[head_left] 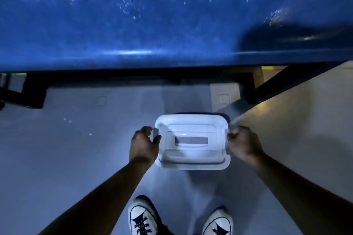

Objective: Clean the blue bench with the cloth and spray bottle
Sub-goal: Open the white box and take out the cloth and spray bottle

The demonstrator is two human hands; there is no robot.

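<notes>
The broad, glossy blue desk (133, 25) fills the upper part of the head view, its near edge running from side to side ahead of you. Pale flecks are scattered along its far side, and a dark shadow lies toward its right end. Black frame legs (34, 91) show beneath the near edge. Below that spreads the grey tiled floor (66, 149), with a lighter beige strip along the right.

On the floor, well short of the desk's near edge and right of centre, sits a white rectangular plastic box with a clip-on lid (191, 142), a recessed handle set in the middle of the lid. Your left hand (143, 146) grips the box's left side, its fingers (154, 138) curled around the grey latch there. Your right hand (242, 144) holds the opposite side, its fingers (232, 135) closed on the right latch. Both forearms reach forward and are bare.

At the bottom edge, your two white lace-up sneakers (143, 217) stand on the floor, toes toward the box.
</notes>
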